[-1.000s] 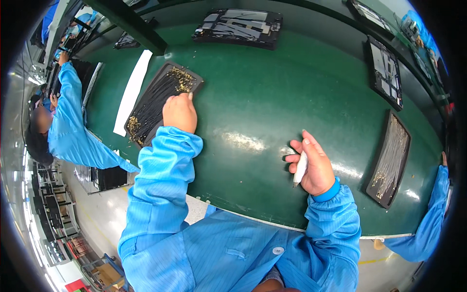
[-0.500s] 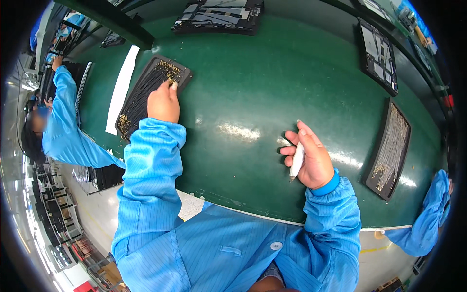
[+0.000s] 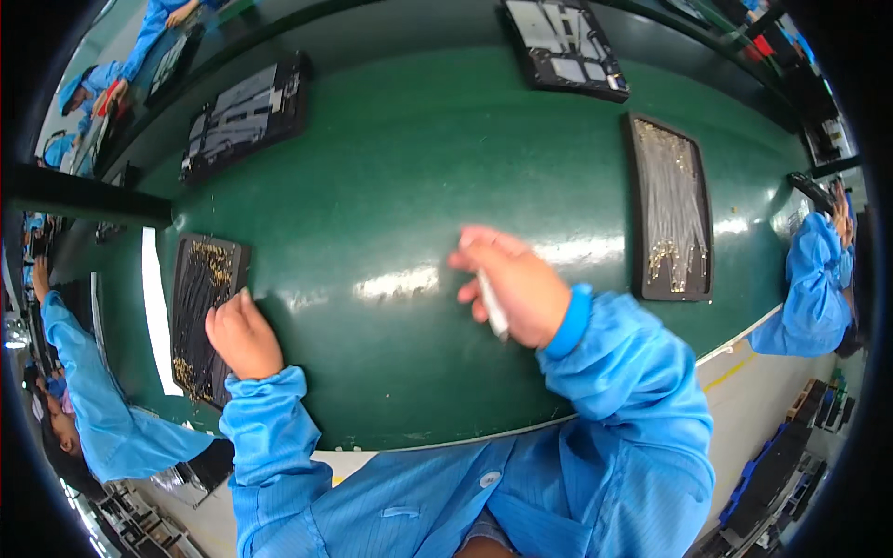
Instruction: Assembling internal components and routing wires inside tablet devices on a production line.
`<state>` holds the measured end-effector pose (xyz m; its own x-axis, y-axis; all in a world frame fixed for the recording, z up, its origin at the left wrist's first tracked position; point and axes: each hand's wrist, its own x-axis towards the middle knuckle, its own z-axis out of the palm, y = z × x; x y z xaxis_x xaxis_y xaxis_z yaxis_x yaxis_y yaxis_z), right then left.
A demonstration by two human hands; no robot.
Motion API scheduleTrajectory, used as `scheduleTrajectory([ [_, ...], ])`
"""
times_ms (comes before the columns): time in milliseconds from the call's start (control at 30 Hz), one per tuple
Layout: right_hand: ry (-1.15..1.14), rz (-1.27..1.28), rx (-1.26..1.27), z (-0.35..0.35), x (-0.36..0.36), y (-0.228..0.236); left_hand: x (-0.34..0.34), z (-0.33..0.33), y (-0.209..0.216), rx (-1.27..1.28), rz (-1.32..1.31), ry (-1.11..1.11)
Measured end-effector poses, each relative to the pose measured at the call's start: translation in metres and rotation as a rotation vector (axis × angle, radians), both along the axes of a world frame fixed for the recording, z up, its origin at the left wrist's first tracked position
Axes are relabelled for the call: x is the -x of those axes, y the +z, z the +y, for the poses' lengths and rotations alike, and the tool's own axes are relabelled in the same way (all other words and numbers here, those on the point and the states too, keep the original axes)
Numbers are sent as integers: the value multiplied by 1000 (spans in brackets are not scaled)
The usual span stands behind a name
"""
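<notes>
A dark tray (image 3: 242, 263) at the left holds many thin black cables (image 3: 193, 312) with gold-coloured ends. Over its right edge is my left hand (image 3: 247, 342), fingers drawn together; whether anything is pinched in them is hidden. My right hand (image 3: 528, 296) is above the middle of the green table (image 3: 391, 372). Its fingers are curled around a slim white pen-shaped tool (image 3: 494, 305), whose tip points down toward me. At the right, a second dark tray (image 3: 638, 223) bears many grey cables (image 3: 672, 205), also with gold-coloured ends.
A white strip (image 3: 158, 312) lies left of the black cables. Flat black device assemblies stand at the back left (image 3: 246, 116) and back right (image 3: 569, 46). A dark rail (image 3: 84, 197) juts in from the left. Co-workers in blue sit at the left (image 3: 121, 409) and right (image 3: 805, 298).
My left hand has moved off the cable ends at the tray's far end, back toward me. The right hand has turned, still with the white tool. The whole view has swung leftward.
</notes>
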<state>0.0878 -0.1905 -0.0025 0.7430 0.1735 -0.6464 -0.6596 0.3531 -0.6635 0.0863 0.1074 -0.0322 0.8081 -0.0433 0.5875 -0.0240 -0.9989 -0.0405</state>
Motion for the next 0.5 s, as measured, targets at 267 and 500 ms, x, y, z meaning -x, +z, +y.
scheduleTrajectory([
  [267, -601, -42, 179, -62, -128, 2, 5, -50, -5, 20, 40, -151],
  [500, -890, 13, 11, -85, -180, -20, 6, -55, -1, 0, 147, -125],
])
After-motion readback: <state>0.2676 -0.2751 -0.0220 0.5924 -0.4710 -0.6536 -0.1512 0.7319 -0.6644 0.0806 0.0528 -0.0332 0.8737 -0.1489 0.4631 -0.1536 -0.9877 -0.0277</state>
